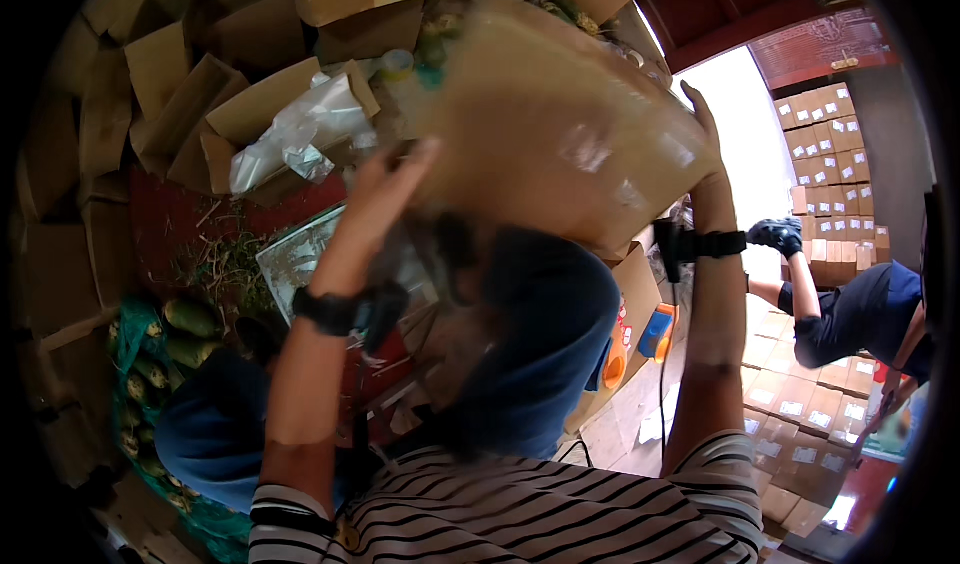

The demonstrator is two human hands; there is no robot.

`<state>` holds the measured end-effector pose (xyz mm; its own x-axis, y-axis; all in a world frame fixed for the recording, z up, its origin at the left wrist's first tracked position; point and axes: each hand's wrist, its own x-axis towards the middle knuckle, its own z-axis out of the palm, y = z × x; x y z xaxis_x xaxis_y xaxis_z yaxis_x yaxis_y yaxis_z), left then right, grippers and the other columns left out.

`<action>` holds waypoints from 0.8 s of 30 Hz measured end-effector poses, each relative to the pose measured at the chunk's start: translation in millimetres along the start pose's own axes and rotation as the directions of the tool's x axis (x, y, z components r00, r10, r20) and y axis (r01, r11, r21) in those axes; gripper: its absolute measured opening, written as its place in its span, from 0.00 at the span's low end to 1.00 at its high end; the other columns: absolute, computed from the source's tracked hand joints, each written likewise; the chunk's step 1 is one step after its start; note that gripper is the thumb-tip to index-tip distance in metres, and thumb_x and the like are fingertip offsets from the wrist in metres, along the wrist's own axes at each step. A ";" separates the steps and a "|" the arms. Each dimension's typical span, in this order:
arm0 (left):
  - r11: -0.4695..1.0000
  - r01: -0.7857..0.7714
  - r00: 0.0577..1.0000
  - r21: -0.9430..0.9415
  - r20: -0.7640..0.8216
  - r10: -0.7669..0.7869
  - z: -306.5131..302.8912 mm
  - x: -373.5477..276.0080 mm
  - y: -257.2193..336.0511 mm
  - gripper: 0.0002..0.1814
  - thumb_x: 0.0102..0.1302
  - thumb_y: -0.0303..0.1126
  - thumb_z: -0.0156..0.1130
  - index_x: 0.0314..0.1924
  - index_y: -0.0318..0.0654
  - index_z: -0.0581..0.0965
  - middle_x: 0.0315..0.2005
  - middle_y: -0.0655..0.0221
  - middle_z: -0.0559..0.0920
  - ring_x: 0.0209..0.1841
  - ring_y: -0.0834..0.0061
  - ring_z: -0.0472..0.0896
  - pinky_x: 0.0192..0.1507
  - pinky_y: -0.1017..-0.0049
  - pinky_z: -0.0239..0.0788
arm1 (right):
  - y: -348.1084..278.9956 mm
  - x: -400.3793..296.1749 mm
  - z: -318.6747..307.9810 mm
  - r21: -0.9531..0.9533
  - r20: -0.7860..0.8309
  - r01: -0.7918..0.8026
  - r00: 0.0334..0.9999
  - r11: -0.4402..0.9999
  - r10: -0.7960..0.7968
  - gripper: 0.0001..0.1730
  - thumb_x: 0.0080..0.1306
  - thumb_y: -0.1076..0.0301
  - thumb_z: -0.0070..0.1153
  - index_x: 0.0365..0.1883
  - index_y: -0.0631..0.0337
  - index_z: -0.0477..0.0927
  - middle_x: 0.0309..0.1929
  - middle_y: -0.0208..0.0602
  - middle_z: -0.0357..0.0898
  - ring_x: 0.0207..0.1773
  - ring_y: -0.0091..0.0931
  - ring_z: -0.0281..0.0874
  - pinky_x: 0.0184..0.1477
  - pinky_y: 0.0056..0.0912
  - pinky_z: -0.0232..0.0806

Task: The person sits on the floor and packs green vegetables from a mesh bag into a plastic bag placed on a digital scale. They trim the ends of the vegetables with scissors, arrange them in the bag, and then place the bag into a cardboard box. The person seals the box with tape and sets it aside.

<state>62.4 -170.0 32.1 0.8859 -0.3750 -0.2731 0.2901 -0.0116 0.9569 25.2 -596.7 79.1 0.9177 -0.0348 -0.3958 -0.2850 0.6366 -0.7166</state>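
Observation:
A blurred cardboard box (540, 136), with shiny patches on its surface, is raised in front of me above my knee. My right hand (701, 136) presses against the box's right edge, fingers pointing up along it. My left hand (394, 181) is at the box's lower left side with its fingers spread; blur hides whether it touches the box. Both wrists wear black straps with devices. Below the left hand lies a whitish, dirt-marked flat panel (300, 252).
Open cardboard boxes (217, 106), one holding clear plastic bags (300, 128), crowd the upper left. A green net sack (139, 339) of green, oblong produce lies lower left. An orange and blue tape dispenser (657, 333) is at the right. Beyond, a co-worker (855, 316) stands among stacked cartons (825, 166).

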 end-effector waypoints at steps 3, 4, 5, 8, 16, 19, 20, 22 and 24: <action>0.981 -0.042 0.994 0.187 0.109 0.022 53.6 27.5 -11.4 0.32 0.58 0.56 0.59 0.46 0.30 0.76 0.33 0.63 0.81 0.33 0.71 0.78 0.35 0.74 0.67 | -43.6 -35.7 -85.0 -0.203 -0.043 -0.029 0.999 0.979 0.021 0.26 0.68 0.51 0.45 0.56 0.63 0.69 0.53 0.45 0.74 0.52 0.30 0.74 0.49 0.29 0.71; 0.984 -0.054 0.989 0.171 0.147 0.029 66.6 28.8 -11.5 0.30 0.59 0.55 0.60 0.45 0.30 0.76 0.31 0.67 0.80 0.30 0.77 0.75 0.32 0.78 0.66 | -42.0 -42.2 -101.8 -0.179 -0.088 -0.057 0.995 0.982 0.042 0.26 0.69 0.51 0.44 0.56 0.62 0.69 0.53 0.45 0.74 0.53 0.30 0.74 0.49 0.29 0.70; 0.986 -0.066 0.981 0.154 0.191 0.035 80.0 30.2 -14.1 0.29 0.59 0.53 0.60 0.45 0.31 0.77 0.29 0.70 0.79 0.27 0.82 0.73 0.29 0.82 0.64 | -32.5 -53.1 -115.0 -0.147 -0.133 -0.074 0.990 0.986 0.055 0.27 0.69 0.50 0.44 0.56 0.62 0.69 0.53 0.45 0.74 0.53 0.30 0.74 0.50 0.30 0.70; 0.959 -0.087 0.980 0.271 0.195 0.034 104.4 33.0 -30.3 0.27 0.60 0.50 0.60 0.43 0.30 0.77 0.30 0.69 0.80 0.26 0.83 0.74 0.29 0.81 0.65 | 8.7 -59.9 -148.7 -0.030 -0.193 -0.117 0.975 0.993 0.109 0.27 0.69 0.49 0.42 0.57 0.61 0.69 0.53 0.44 0.74 0.53 0.31 0.74 0.51 0.31 0.69; 0.920 -0.072 0.965 0.385 0.261 -0.033 140.1 38.6 -46.7 0.27 0.60 0.49 0.61 0.45 0.28 0.76 0.32 0.63 0.82 0.31 0.80 0.78 0.36 0.78 0.70 | 20.5 -84.5 -99.7 -0.217 -0.456 -0.094 0.890 0.972 -0.016 0.31 0.69 0.46 0.39 0.60 0.60 0.65 0.56 0.42 0.71 0.56 0.32 0.71 0.57 0.37 0.64; 0.931 -0.108 0.970 0.350 0.244 0.021 137.5 37.8 -52.5 0.27 0.60 0.50 0.61 0.45 0.29 0.75 0.33 0.63 0.82 0.32 0.78 0.79 0.38 0.77 0.70 | 32.4 -81.1 -101.2 -0.326 -0.495 -0.041 0.859 0.944 -0.133 0.30 0.68 0.48 0.43 0.59 0.62 0.66 0.55 0.41 0.71 0.57 0.30 0.69 0.57 0.36 0.64; 0.936 -0.122 0.970 0.329 0.240 0.042 135.7 37.0 -54.9 0.27 0.60 0.50 0.61 0.46 0.30 0.75 0.33 0.63 0.82 0.32 0.77 0.79 0.38 0.77 0.70 | 36.1 -84.4 -97.7 -0.355 -0.520 -0.045 0.839 0.934 -0.158 0.29 0.68 0.49 0.44 0.58 0.63 0.66 0.54 0.41 0.71 0.56 0.29 0.69 0.56 0.34 0.64; 0.949 -0.134 0.972 0.285 0.224 0.070 136.5 35.2 -61.9 0.26 0.61 0.49 0.59 0.46 0.31 0.76 0.33 0.63 0.82 0.34 0.77 0.79 0.39 0.76 0.70 | 39.0 -83.3 -90.1 -0.390 -0.547 -0.054 0.817 0.919 -0.184 0.28 0.69 0.50 0.44 0.57 0.64 0.67 0.52 0.41 0.73 0.55 0.29 0.70 0.55 0.33 0.65; 0.953 -0.112 0.977 0.283 0.207 0.054 140.6 34.6 -65.5 0.25 0.62 0.48 0.58 0.45 0.31 0.76 0.32 0.62 0.82 0.35 0.75 0.79 0.39 0.75 0.70 | 33.4 -76.6 -93.5 -0.404 -0.552 -0.064 0.812 0.913 -0.187 0.27 0.69 0.53 0.44 0.56 0.66 0.68 0.51 0.41 0.73 0.54 0.28 0.71 0.55 0.32 0.65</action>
<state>23.2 -312.5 -26.1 0.8060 -0.5589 -0.1952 0.0744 -0.2314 0.9700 -80.5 -644.7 31.8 0.6459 -0.5728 -0.5046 -0.4308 0.2722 -0.8604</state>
